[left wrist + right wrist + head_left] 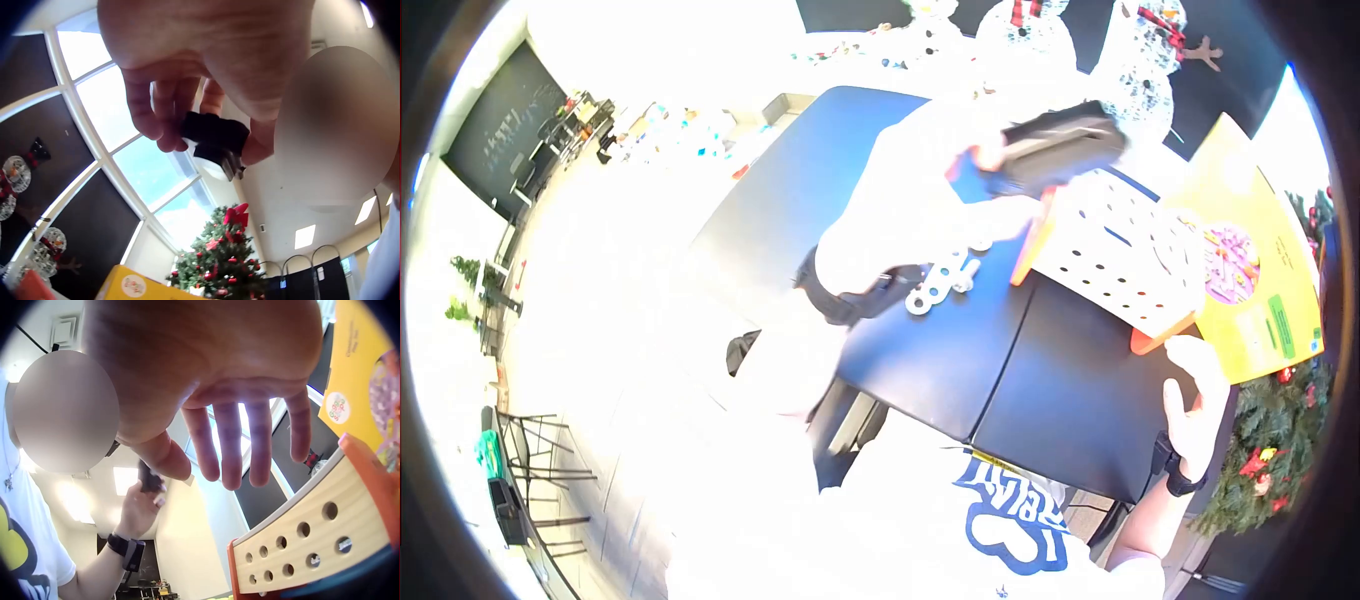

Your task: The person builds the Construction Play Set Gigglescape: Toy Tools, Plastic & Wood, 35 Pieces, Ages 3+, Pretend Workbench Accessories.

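Note:
In the left wrist view my left hand pinches a small black object between thumb and fingers. The right wrist view shows the same hand raised, gripping the dark object. I cannot make it out in the head view. My right hand is beside the lower right corner of a white board with holes and orange ends. In the right wrist view the fingers of my right hand are extended and hold nothing, close to the board's wooden side.
Across the dark table another person in white bends over, beside a blurred dark thing. Small white round pieces lie near the board. A yellow box stands right, by a decorated tree.

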`<state>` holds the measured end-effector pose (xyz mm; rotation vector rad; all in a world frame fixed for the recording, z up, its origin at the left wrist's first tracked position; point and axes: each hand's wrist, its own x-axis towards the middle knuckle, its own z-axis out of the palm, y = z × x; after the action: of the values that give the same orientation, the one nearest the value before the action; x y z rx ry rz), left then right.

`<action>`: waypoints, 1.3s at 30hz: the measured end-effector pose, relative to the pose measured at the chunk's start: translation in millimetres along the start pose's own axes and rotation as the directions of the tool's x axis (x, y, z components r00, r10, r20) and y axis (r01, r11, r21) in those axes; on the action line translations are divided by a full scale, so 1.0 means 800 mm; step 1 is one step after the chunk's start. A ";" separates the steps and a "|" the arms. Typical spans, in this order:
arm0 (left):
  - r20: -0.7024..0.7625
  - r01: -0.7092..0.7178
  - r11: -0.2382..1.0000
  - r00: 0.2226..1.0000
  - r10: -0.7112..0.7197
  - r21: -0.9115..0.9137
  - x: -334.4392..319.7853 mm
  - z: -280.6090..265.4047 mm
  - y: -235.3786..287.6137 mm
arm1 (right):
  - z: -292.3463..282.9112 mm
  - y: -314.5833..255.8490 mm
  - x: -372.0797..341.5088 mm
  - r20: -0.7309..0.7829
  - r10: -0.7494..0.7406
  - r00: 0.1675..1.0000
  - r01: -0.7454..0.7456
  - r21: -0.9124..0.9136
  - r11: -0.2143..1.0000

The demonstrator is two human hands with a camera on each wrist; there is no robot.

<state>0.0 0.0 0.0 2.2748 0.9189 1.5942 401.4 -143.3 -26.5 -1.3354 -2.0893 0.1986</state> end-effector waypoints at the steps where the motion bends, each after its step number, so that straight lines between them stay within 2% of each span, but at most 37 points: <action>1: 0.025 0.047 0.994 0.999 -0.045 -0.103 0.015 0.024 -0.034 | 0.002 -0.006 -0.013 -0.067 0.012 0.998 -0.018 -0.076 0.997; 2: 0.135 0.325 0.945 0.938 -0.319 -0.026 0.013 0.016 -0.047 | 0.003 -0.008 -0.013 -0.079 0.016 0.997 -0.022 -0.084 0.996; 3: 0.164 0.279 0.952 0.940 -0.298 0.126 0.014 0.011 -0.092 | 0.003 -0.012 -0.013 -0.082 0.029 0.996 -0.036 -0.082 0.996; 4: 0.163 0.384 0.890 0.888 -0.429 0.246 0.012 0.005 -0.119 | 0.005 -0.009 -0.014 -0.086 0.020 0.996 -0.027 -0.089 0.996; 5: 0.152 0.405 0.853 0.869 -0.471 0.330 0.001 -0.005 -0.183 | 0.025 -0.004 -0.011 -0.090 0.009 0.996 -0.018 -0.096 0.995; 6: 0.137 0.435 0.815 0.846 -0.515 0.383 -0.026 -0.064 -0.317 | 0.129 -0.015 0.037 -0.103 0.014 0.995 -0.024 -0.095 0.995; 7: 0.112 0.490 0.749 0.800 -0.590 0.446 -0.046 -0.121 -0.424 | 0.212 -0.032 0.082 -0.114 0.018 0.993 -0.029 -0.090 0.995; 8: 0.093 0.501 0.728 0.791 -0.604 0.467 -0.059 -0.134 -0.471 | 0.226 -0.030 0.089 -0.123 0.018 0.992 -0.030 -0.099 0.995; 10: 0.044 0.549 0.650 0.745 -0.665 0.526 -0.078 -0.150 -0.519 | 0.236 -0.025 0.092 -0.129 0.021 0.991 -0.035 -0.104 0.994; 11: 0.031 0.540 0.639 0.750 -0.661 0.547 -0.087 -0.156 -0.539 | 0.237 -0.023 0.092 -0.127 0.023 0.992 -0.037 -0.101 0.994; 13: 0.026 0.568 0.594 0.710 -0.704 0.570 -0.100 -0.164 -0.557 | 0.244 -0.019 0.095 -0.130 0.024 0.991 -0.038 -0.106 0.994; 16: 0.013 0.569 0.590 0.713 -0.701 0.573 -0.155 -0.183 -0.633 | 0.313 -0.012 0.108 -0.124 0.042 0.991 -0.057 -0.121 0.991; 17: 0.018 0.576 0.566 0.691 -0.723 0.590 -0.161 -0.191 -0.640 | 0.325 -0.015 0.116 -0.147 0.074 0.986 -0.092 -0.123 0.988; 19: -0.020 0.552 0.562 0.724 -0.689 0.616 -0.166 -0.200 -0.643 | 0.341 -0.026 0.134 -0.191 0.134 0.972 -0.158 -0.119 0.980; 21: -0.035 0.564 0.533 0.707 -0.706 0.631 -0.151 -0.230 -0.644 | 0.369 -0.042 0.165 -0.233 0.151 0.961 -0.191 -0.157 0.969; 23: -0.041 0.393 0.664 0.876 -0.480 0.636 -0.154 -0.250 -0.650 | 0.390 -0.054 0.185 -0.267 0.175 0.948 -0.235 -0.209 0.949; 24: 0.000 0.224 0.734 0.957 -0.291 0.641 -0.150 -0.254 -0.638 | 0.397 -0.056 0.191 -0.266 0.172 0.948 -0.233 -0.214 0.949; 27: 0.198 0.281 0.876 0.904 -0.378 0.392 -0.127 -0.242 -0.584 | 0.413 -0.053 0.209 -0.286 0.139 0.948 -0.204 -0.214 0.955; 29: 0.383 0.171 0.917 0.869 -0.313 0.361 -0.129 -0.217 -0.563 | 0.421 -0.050 0.214 -0.256 0.149 0.955 -0.193 -0.159 0.968; 30: 0.460 0.086 0.903 0.838 -0.294 0.420 -0.128 -0.203 -0.549 | 0.425 -0.046 0.219 -0.243 0.142 0.959 -0.181 -0.144 0.973; 31: 0.517 0.098 0.865 0.767 -0.381 0.493 -0.127 -0.192 -0.531 | 0.430 -0.045 0.222 -0.234 0.134 0.963 -0.168 -0.130 0.977; 33: 0.596 -0.047 0.825 0.714 -0.366 0.563 -0.138 -0.171 -0.530 | 0.445 -0.045 0.226 -0.252 0.108 0.962 -0.152 -0.164 0.975; 35: 0.615 -0.140 0.822 0.735 -0.287 0.552 -0.154 -0.159 -0.542 | 0.455 -0.048 0.227 -0.266 0.103 0.958 -0.154 -0.177 0.972; 38: 0.649 -0.201 0.820 0.719 -0.249 0.537 -0.171 -0.167 -0.549 | 0.464 -0.058 0.223 -0.302 0.065 0.951 -0.119 -0.166 0.979; 39: 0.638 -0.161 0.817 0.713 -0.291 0.553 -0.170 -0.167 -0.548 | 0.462 -0.057 0.224 -0.304 0.058 0.951 -0.109 -0.154 0.982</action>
<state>-311.2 238.4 -274.2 2.8319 1.3321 0.2675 99.4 65.2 -217.3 -1.4557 -1.8281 -0.1419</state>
